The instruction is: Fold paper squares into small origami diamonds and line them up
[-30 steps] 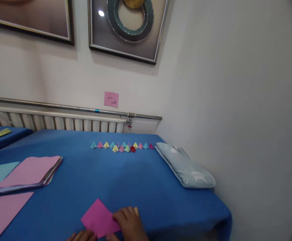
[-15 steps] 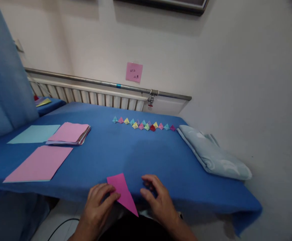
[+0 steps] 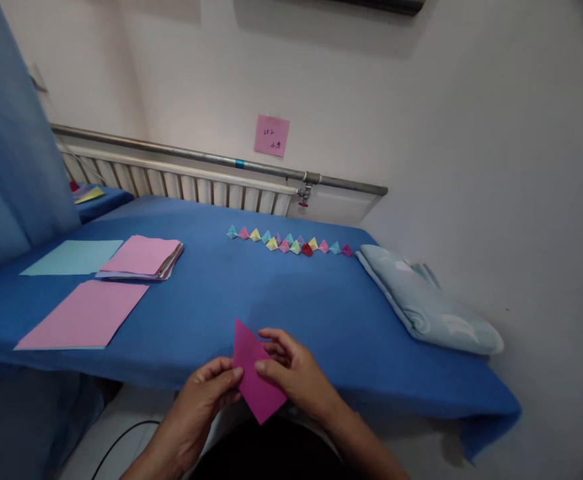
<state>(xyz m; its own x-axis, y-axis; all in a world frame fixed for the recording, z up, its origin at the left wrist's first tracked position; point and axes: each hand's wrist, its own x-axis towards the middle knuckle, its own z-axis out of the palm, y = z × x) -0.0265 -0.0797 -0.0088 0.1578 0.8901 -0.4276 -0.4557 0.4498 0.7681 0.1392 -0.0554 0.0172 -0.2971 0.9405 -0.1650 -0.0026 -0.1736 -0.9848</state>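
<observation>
- Pinching the magenta paper (image 3: 257,395) at its nine-o'clock edge: the left hand (image 3: 202,395), thumb on top.
- Right hand (image 3: 301,377), at three o'clock, lays its thumb on the paper; whether fingers grip behind, I cannot tell.
- Paper: at the blue cloth's (image 3: 206,300) six-o'clock edge.
- Folded paper pieces (image 3: 295,247) beyond, toward one o'clock; folded blanket (image 3: 426,300), two o'clock.

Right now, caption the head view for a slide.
Left hand holds magenta paper, right hand touching it, at the blue cloth's edge; small folded papers beyond.
</observation>
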